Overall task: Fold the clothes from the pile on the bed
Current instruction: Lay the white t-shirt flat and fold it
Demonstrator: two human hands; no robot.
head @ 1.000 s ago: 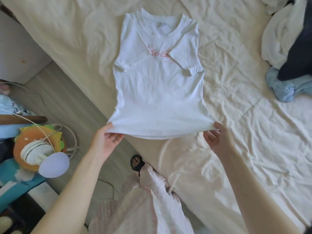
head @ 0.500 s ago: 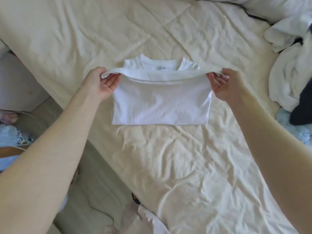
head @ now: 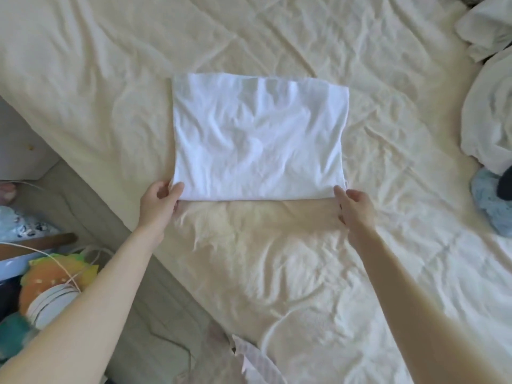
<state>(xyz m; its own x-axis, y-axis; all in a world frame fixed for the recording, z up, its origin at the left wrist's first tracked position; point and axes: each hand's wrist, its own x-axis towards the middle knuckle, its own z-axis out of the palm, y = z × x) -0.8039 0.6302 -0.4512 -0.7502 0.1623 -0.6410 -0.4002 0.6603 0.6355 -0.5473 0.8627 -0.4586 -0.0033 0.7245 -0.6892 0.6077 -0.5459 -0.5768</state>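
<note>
While the folded white cotton shirt [head: 259, 137] lies flat as a rectangle in the middle of the wrinkled cream bedsheet [head: 291, 273], I pinch its near left corner with my left hand [head: 160, 200], thumb on top of the cloth. My right hand [head: 354, 207] pinches the near right corner. A pile of white and blue clothes [head: 490, 117] sits at the right edge, well apart.

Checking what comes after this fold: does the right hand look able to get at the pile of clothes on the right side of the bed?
Probably yes. The right hand pinches the folded white shirt at its near corner, and only bare sheet lies between it and the pile of clothes; it must let go first.
</note>
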